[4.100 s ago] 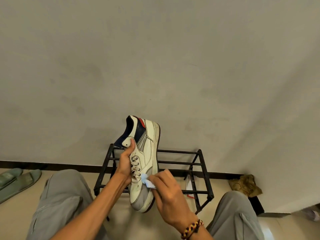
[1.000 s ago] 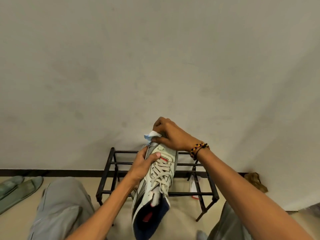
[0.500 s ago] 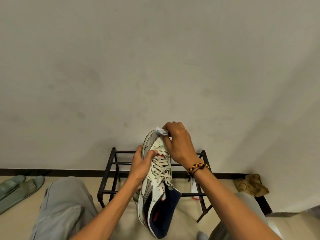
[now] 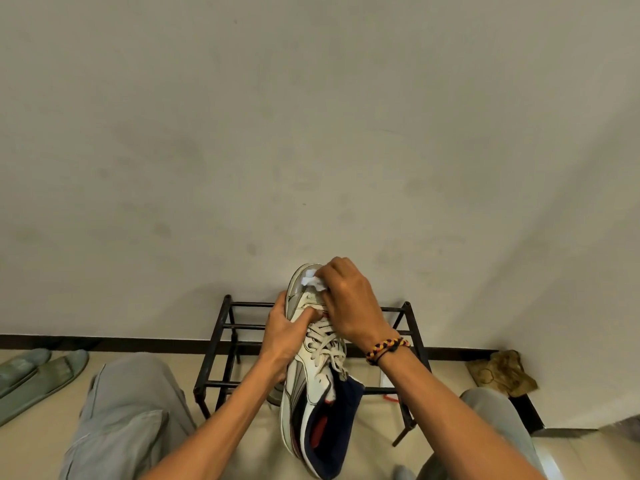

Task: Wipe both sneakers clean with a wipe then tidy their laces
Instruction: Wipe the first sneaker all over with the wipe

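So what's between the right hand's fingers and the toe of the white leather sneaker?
A crumpled white wipe, pressed onto the sneaker toe by the right hand, per the head view.

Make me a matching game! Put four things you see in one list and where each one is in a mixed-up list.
Things:
1. wipe
2. bracelet
3. slippers
4. black rack

Places:
A. on the floor, far left
B. against the wall, behind the sneaker
C. on the sneaker's toe
D. around the right wrist

Pairs: 1-C, 2-D, 3-A, 4-B
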